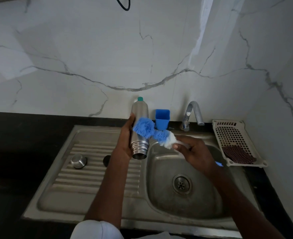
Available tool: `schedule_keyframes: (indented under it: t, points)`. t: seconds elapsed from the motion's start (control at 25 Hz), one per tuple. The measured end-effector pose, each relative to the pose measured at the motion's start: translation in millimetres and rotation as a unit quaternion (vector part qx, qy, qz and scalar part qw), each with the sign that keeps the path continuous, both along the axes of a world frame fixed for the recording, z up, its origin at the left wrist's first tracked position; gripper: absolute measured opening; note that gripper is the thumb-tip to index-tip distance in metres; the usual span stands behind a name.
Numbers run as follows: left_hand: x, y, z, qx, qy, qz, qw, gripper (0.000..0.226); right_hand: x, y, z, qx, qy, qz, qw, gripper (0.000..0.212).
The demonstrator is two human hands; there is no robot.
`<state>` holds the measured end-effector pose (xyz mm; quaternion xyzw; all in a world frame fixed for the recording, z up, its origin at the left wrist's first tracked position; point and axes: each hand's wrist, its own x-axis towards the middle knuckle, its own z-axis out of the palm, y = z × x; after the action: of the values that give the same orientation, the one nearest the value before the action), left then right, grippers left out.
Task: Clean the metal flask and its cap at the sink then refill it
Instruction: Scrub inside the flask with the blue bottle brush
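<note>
My left hand [126, 140] grips the metal flask [139, 145] above the sink's left rim, with its open threaded mouth turned toward me. My right hand [192, 149] holds a bottle brush [149, 131] by its handle. The brush's blue and white bristles lie against the flask's side, outside the mouth. The handle's blue end [219, 163] sticks out behind my wrist. The round metal cap [78, 161] sits on the ribbed drainboard [83, 178], apart from both hands. A teal tip [140, 98] shows past the flask's far end; I cannot tell if it belongs to the flask.
The sink basin [159, 195] with its drain [181, 184] lies under my right arm. A faucet [192, 114] stands at the back, with a blue cup [162, 121] beside it. A white basket [235, 135] at right holds a brown scrub pad [237, 154]. My left forearm half hides a dark round object [106, 160].
</note>
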<state>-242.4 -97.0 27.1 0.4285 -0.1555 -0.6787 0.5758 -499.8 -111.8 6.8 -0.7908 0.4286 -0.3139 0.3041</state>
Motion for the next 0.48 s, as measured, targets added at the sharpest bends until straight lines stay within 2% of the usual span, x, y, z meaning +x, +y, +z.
schedule_keyframes:
  t: [0.08, 0.16, 0.24, 0.28, 0.36, 0.4, 0.48]
  points:
    - [-6, 0, 3, -0.015, 0.006, -0.013, 1.000, 0.058, -1, -14, 1, -0.075, 0.061, -0.024, 0.995, 0.028]
    - [-8, -3, 4, -0.047, 0.060, -0.038, 0.996, 0.071, -4, -24, 8, -0.108, 0.061, -0.073, 0.990, 0.023]
    - [-4, -5, 5, -0.067, 0.102, -0.055, 0.991, 0.081, -11, -20, 14, -0.176, 0.051, -0.010, 0.983, 0.023]
    - [-2, -4, 4, -0.056, 0.091, -0.060, 0.992, 0.081, -15, -13, 16, -0.205, 0.068, 0.042, 0.975, 0.025]
    - [-4, -2, 2, -0.017, 0.072, -0.068, 0.995, 0.078, -24, -6, 14, -0.201, 0.102, 0.098, 0.969, 0.022]
    - [-7, -2, 1, -0.004, 0.068, -0.068, 0.995, 0.078, -25, -12, 12, -0.192, 0.114, 0.090, 0.971, 0.019]
    - [-15, 1, 4, -0.008, 0.044, -0.050, 0.998, 0.073, -22, -24, 19, -0.180, 0.111, 0.004, 0.977, 0.014]
